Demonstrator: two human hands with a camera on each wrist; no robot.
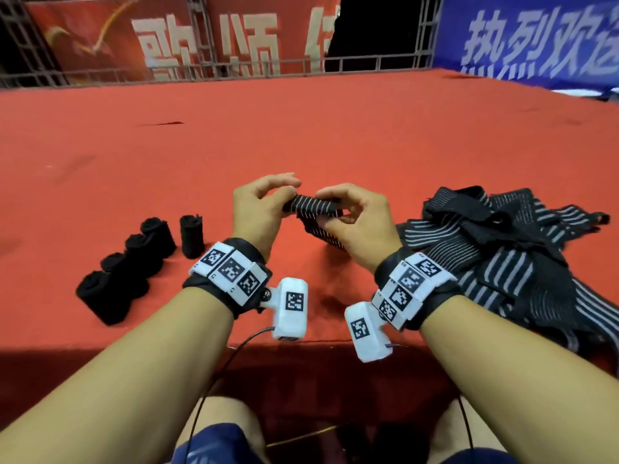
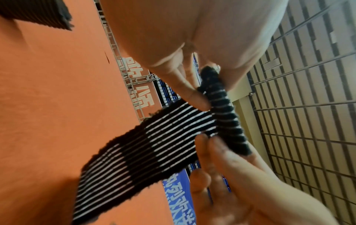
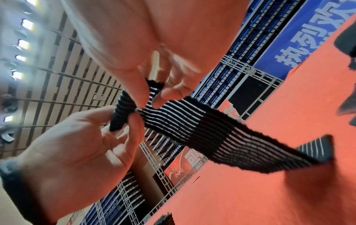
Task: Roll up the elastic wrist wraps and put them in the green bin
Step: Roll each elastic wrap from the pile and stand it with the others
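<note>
Black and striped, the wrap (image 1: 315, 209) sat above the red tabletop (image 1: 335, 135), its top just starting to roll. Your left hand (image 1: 258, 209) and right hand (image 1: 358, 226) each pinched one end of the small roll. Next, I think, you needed to keep turning it tight. No green bin showed. Five rolls (image 1: 140, 259) stood nearby.

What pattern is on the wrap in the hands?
The wrist wrap is black with thin white stripes, clearest in the left wrist view.

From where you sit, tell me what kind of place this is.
Probably a stage or event platform in a hall: a red carpeted surface, metal truss railing along its far edge, and red and blue banners with large white characters behind.
</note>
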